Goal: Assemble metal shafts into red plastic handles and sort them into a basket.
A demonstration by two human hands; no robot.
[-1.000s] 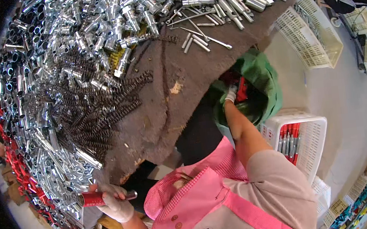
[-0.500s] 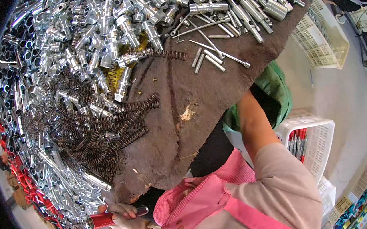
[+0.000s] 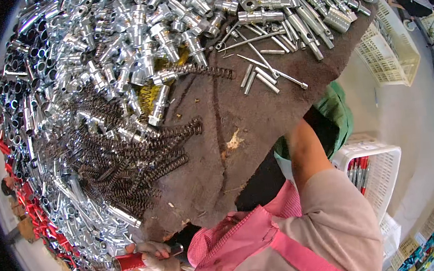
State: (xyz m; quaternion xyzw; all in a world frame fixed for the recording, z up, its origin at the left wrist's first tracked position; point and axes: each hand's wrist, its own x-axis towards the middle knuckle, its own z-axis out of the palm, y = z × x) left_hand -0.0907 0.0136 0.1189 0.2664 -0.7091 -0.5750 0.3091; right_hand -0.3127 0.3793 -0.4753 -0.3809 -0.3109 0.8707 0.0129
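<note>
Wrapped in a pale glove or covering with the fingertips bare, my left hand (image 3: 157, 261) closes around a red tube (image 3: 131, 261) with a metal end, at the lower left beside the heap of metal parts. A shiny rod end (image 3: 176, 249) sticks out on its other side. My right forearm (image 3: 305, 144) reaches past the table edge toward an open green bag (image 3: 337, 115); the right hand itself is hidden there. Dark coil springs (image 3: 124, 161) lie in a pile on the brown cloth (image 3: 202, 174), nearest to my left hand's far side.
Silver threaded fittings (image 3: 137, 32) are heaped at the back. Thin metal pins and rods (image 3: 264, 77) lie on the cloth. A white crate (image 3: 382, 171) with red-handled parts stands at the right, and another crate (image 3: 391, 53) farther back. Red parts (image 3: 34, 213) line the left edge.
The whole view has shifted slightly, so the table and its parts appear a little farther right and lower. My left hand still grips the red tube; my right arm remains by the green bag.
</note>
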